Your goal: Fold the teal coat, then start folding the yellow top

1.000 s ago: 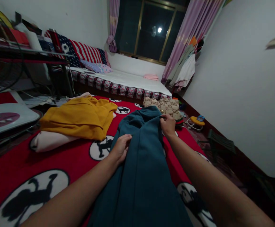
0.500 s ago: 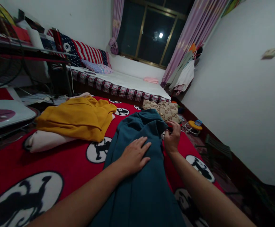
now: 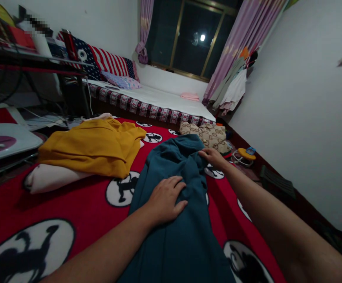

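Observation:
A teal garment (image 3: 179,236) lies lengthwise in front of me, its far end rumpled near the collar-like top. My left hand (image 3: 167,199) rests flat on its middle, fingers apart. At the garment's far right edge, my right hand (image 3: 213,157) pinches a bit of the cloth between thumb and fingers. Beneath everything is a red blanket (image 3: 94,220) with white circles and black figures. To the left lies a folded yellow garment (image 3: 91,147) on top of a pale pink one (image 3: 57,179).
A tan patterned folded cloth (image 3: 204,135) lies beyond the teal garment. Farther back stands a bed (image 3: 159,98) under the window. On the left are a cluttered desk (image 3: 41,63) and a white appliance (image 3: 8,139). A yellow stool (image 3: 245,154) stands on the right, near the wall.
My right hand has shifted slightly inward and laid the garment's far right edge over toward the middle. My left hand stays flat in about the same spot.

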{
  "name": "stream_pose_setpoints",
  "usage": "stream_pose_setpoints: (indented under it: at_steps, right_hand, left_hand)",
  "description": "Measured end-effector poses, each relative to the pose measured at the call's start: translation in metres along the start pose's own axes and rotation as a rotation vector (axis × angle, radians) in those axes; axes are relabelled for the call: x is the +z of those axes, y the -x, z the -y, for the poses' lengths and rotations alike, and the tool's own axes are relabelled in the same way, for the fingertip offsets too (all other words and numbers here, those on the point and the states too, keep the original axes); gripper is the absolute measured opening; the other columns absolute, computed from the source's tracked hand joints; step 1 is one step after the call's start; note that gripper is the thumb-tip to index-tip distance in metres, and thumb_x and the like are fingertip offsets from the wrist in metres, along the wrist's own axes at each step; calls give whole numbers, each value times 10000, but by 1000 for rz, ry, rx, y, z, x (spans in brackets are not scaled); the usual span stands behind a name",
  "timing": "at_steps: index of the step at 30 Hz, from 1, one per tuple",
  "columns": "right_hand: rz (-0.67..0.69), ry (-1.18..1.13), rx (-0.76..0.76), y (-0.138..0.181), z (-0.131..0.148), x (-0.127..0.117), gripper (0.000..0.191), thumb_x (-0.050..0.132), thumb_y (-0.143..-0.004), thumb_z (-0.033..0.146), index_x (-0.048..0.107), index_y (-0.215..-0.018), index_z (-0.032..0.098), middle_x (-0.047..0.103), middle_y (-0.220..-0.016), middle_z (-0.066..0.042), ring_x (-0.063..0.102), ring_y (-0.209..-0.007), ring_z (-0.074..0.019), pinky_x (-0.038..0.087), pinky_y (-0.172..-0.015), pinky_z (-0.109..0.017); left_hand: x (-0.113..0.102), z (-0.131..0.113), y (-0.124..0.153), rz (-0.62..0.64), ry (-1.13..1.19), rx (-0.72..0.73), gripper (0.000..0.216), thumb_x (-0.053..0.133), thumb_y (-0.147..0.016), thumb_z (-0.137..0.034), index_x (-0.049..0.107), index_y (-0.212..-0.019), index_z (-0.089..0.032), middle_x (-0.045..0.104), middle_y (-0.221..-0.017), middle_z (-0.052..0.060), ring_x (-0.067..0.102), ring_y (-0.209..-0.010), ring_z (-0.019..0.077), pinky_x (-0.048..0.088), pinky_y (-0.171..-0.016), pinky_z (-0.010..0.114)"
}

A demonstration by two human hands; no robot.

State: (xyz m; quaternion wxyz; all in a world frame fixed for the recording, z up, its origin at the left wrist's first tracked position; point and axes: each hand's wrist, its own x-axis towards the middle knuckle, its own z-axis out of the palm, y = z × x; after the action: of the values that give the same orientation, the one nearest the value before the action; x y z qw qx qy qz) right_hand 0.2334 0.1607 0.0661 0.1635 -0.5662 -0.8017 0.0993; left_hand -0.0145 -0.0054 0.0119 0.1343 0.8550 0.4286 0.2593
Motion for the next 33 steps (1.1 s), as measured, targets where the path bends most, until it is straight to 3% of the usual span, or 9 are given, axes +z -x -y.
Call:
stream_pose_setpoints:
  at_steps: [4, 9, 14, 17, 19, 23, 25, 30, 33]
  right_hand:
    - [4, 83, 128, -23, -3, -7, 500, 473, -862, 550, 608, -565, 171, 573, -523, -22, 542, -542, -155, 379, -540, -249]
    - [-220, 188, 165, -29, 4, 23, 348, 635, -776, 507, 645, -617, 196, 656, -678, -72, 621, -780, -236, 411, -696, -304]
    - [-502, 24, 23, 8, 11, 44, 267, 564, -829, 395, 643, -977, 187, 674, -1012, -87, 603, -953, -212, 444, -818, -311]
    - [-741, -144, 49, 46, 10, 44, 269, 504, -848, 391, 607, -953, 166, 648, -986, -102, 596, -910, -212, 453, -808, -327]
    - [-681, -204, 136, 72, 11, 45, 270, 523, -833, 433, 601, -883, 179, 651, -873, -72, 601, -794, -201, 456, -731, -312]
    - [-217, -114, 249, 105, 20, 50, 225, 623, -754, 422, 607, -758, 198, 647, -712, -23, 584, -663, -173, 398, -598, -256]
    - [-113, -36, 257, 111, 23, 46, 145, 630, -734, 331, 594, -687, 198, 640, -666, -16, 574, -633, -161, 364, -571, -240]
    - [-311, 129, 327, 123, 18, 20, 92, 564, -731, 251, 575, -655, 202, 635, -639, -16, 580, -625, -165, 332, -560, -239]
    - [-259, 175, 381, 126, 20, 17, 120, 571, -748, 283, 584, -657, 204, 653, -659, -26, 601, -659, -176, 329, -562, -241]
  left_hand:
    - [1, 2, 0, 0, 28, 19, 454, 621, -802, -372, 566, -1224, -216, 490, -1404, 88, 425, -1303, 265, 346, -1077, 458]
    - [2, 3, 1, -13, 37, -8, 561, 637, -797, -383, 485, -1326, -271, 377, -1492, 69, 393, -1329, 281, 348, -1072, 495]
    - [5, 7, -2, -138, 117, -62, 420, 569, -866, -373, 548, -1256, -219, 471, -1406, 96, 458, -1268, 267, 385, -1054, 463]
    - [8, 14, -7, -300, 185, -123, 301, 553, -875, -264, 600, -1158, -173, 541, -1289, 111, 507, -1201, 240, 410, -1040, 410]
    - [10, 18, -11, -387, 195, -196, 305, 571, -855, -227, 604, -1148, -151, 541, -1266, 128, 517, -1180, 252, 426, -1022, 415]
    - [11, 27, -19, -400, 231, -321, 320, 597, -829, -216, 609, -1140, -142, 620, -1115, 115, 613, -973, 233, 509, -890, 402]
    - [10, 30, -21, -381, 238, -337, 299, 613, -814, -218, 623, -1105, -152, 644, -1018, 90, 627, -865, 208, 528, -829, 377]
    - [10, 30, -19, -392, 265, -296, 291, 602, -801, -188, 622, -1090, -165, 619, -1051, 87, 613, -875, 194, 537, -737, 322]
    - [12, 29, -18, -408, 247, -257, 281, 568, -814, -174, 621, -1090, -182, 617, -1089, 85, 604, -949, 207, 532, -768, 337]
